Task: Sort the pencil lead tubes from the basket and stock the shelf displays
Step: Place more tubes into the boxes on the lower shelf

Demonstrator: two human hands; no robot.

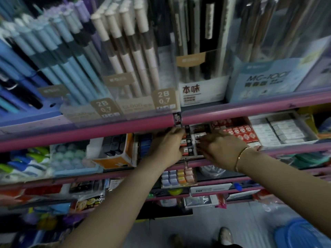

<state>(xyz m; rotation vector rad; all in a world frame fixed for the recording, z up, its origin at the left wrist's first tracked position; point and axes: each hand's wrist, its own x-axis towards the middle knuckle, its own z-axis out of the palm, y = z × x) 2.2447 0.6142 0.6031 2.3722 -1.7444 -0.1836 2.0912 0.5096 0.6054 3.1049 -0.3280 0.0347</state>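
Small black and white pencil lead tubes stand in rows in a display box on the second pink shelf, in the middle of the head view. My left hand reaches in from the left and pinches a dark lead tube at the box's left side. From the right, my right hand, with a gold bangle on its wrist, has its bent fingers down among the tubes. Its fingertips are blurred, so I cannot tell whether they hold one.
Above, clear boxes of 2B 0.7 mechanical pencils overhang the pink shelf rail. Red packs and white eraser boxes sit right of the display, an orange box to its left. A blue basket is on the floor, bottom right.
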